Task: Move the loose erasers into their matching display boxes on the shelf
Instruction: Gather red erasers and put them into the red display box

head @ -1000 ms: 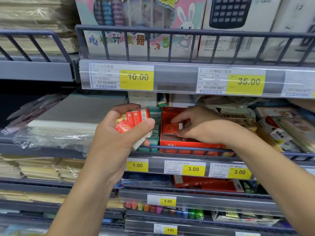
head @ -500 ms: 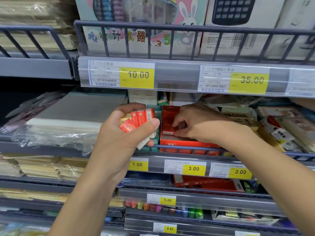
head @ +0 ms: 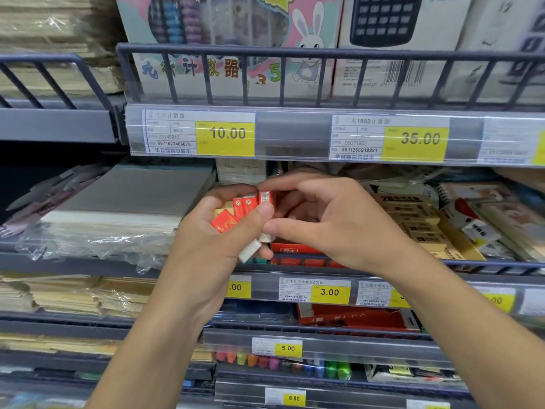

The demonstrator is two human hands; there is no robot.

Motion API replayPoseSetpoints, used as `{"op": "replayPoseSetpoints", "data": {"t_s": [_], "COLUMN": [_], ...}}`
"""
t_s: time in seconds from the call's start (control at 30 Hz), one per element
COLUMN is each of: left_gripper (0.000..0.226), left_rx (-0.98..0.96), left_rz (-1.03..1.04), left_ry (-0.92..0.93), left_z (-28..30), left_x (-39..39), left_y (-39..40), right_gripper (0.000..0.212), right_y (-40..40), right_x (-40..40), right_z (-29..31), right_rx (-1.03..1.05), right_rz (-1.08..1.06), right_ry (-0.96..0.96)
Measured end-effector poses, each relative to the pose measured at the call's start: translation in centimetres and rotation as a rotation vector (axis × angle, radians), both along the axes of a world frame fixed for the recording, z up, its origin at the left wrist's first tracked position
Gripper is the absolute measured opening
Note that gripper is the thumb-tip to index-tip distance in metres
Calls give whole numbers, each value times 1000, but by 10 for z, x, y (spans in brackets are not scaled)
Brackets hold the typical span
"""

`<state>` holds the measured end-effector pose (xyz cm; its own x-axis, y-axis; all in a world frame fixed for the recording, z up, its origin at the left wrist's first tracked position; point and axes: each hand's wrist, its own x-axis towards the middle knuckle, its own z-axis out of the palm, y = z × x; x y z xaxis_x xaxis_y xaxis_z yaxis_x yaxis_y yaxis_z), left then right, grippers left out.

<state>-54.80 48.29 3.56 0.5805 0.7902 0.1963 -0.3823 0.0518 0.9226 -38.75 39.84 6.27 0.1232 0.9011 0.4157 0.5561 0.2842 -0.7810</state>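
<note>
My left hand [head: 212, 246] grips a bunch of several red-sleeved erasers [head: 236, 212] in front of the middle shelf, white ends sticking out below my thumb. My right hand [head: 327, 222] has come beside it and pinches the rightmost red eraser [head: 264, 197] of the bunch between forefinger and thumb. The red display box [head: 292, 250] stands on the shelf just behind and below both hands, mostly hidden by them. A tan display box [head: 460, 246] of beige erasers sits to the right.
The shelf's wire front rail [head: 486, 265] runs below the boxes. Plastic-wrapped paper packs [head: 118, 211] lie at left, notebooks and packets [head: 501, 219] at right. The upper shelf edge with price tags [head: 227, 134] hangs close above my hands.
My right hand left the red display box and moved left to the bunch in my left hand, taking hold of the rightmost eraser. My left hand stayed about where it was.
</note>
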Motion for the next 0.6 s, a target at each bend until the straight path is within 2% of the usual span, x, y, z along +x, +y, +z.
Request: {"op": "replayPoseSetpoints", "data": {"t_s": [0.13, 0.2, 0.3, 0.47, 0.53, 0.6], "left_gripper": [25, 26, 32, 36, 39, 41], "left_rx": [2, 5, -4, -7, -3, 4], "left_rz": [20, 42, 75, 80, 82, 89], "left_ry": [18, 19, 6, 2, 7, 9], "left_z": [-2, -3, -3, -4, -4, -5], "left_x": [0, -1, -2, -4, -3, -1], "left_y": [0, 1, 5, 10, 10, 10], "right_gripper": [39, 37, 25, 19, 17, 17], "right_y": [-3, -7, -16, -22, -22, -20], "right_x": [9, 16, 30, 58, 66, 67], "right_z": [-2, 1, 10, 16, 14, 12], "right_rx": [-26, -97, -191, -280, -333, -393], "right_rz": [34, 54, -68, -467, -521, -508], "right_ry": [134, 140, 9, -180, -235, -371]}}
